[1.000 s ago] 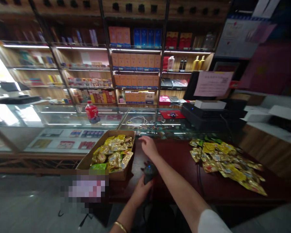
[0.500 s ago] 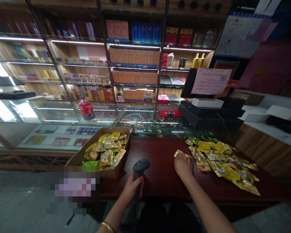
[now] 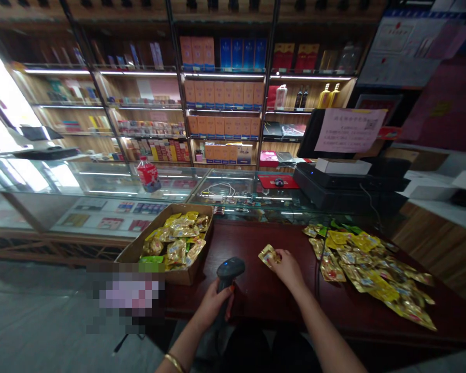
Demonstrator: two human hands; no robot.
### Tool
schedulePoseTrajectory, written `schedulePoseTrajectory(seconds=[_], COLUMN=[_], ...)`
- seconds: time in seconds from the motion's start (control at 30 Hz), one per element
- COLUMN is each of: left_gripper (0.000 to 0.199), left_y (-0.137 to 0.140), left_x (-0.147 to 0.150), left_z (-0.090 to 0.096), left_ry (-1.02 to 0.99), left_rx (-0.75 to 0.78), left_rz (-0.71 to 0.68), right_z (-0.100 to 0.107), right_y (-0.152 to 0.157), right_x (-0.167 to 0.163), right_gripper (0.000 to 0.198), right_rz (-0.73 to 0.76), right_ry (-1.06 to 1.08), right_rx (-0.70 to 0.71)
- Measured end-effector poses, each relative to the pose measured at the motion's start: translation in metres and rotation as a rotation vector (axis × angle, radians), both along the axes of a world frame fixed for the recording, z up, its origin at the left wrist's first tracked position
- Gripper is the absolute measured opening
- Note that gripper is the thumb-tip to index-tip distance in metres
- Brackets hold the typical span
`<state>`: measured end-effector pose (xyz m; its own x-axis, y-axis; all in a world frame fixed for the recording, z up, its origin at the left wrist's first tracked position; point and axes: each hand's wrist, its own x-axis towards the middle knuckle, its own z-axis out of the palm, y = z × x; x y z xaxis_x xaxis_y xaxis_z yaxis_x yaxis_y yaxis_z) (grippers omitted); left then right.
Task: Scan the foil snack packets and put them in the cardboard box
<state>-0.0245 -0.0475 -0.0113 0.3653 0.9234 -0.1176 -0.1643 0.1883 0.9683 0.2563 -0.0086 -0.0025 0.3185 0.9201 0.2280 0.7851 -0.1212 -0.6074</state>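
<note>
My left hand [image 3: 214,303] is wrapped round the handle of a black barcode scanner [image 3: 231,267], its head raised over the dark red table. In my right hand [image 3: 286,268] is a gold snack packet [image 3: 269,256], pinched at its right side and held in front of the scanner, apart from it. To the right, a spread-out pile of gold, yellow and green packets [image 3: 367,264] lies on the table. At the left stands an open cardboard box [image 3: 190,273] with several similar packets [image 3: 177,249] inside.
Behind the table runs a glass display counter [image 3: 171,192] with a red-labelled bottle [image 3: 148,174], a mouse [image 3: 279,182] on a red mat and a black monitor [image 3: 309,135] with a paper sheet on it. Shelves of boxed goods [image 3: 213,93] line the wall.
My right hand has moved left from beside the pile, bringing the gold packet closer to the scanner. My left hand still grips the scanner. The view has shifted slightly.
</note>
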Motion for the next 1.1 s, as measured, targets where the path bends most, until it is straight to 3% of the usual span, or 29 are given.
schedulePoseTrajectory(seconds=[0.13,0.23,0.4,0.6,0.83,1.1], left_gripper=[0.051,0.050,0.048,0.043,0.040,0.028], left_y=[-0.005,-0.007,-0.008,-0.009,-0.005,-0.007], left_x=[-0.001,-0.002,-0.002,-0.004,-0.006,0.000], left_z=[-0.002,0.000,0.009,0.012,0.006,0.015], left_ry=[0.014,0.014,-0.011,-0.028,-0.037,-0.010], left_rx=[0.016,0.036,0.034,0.055,0.042,0.039], left_rz=[0.013,0.018,-0.011,-0.054,-0.098,-0.084], right_z=[-0.025,-0.037,-0.039,-0.043,-0.044,-0.040], right_y=[-0.003,-0.006,-0.007,-0.006,-0.005,-0.007], right_x=[-0.037,-0.047,-0.037,-0.038,-0.036,-0.035], right_gripper=[0.047,0.049,0.041,0.045,0.044,0.043], right_rz=[-0.072,-0.048,0.062,-0.031,-0.019,0.006], right_ry=[0.494,0.567,0.716,0.755,0.780,0.656], right_rx=[0.228,0.273,0.346,0.337,0.360,0.296])
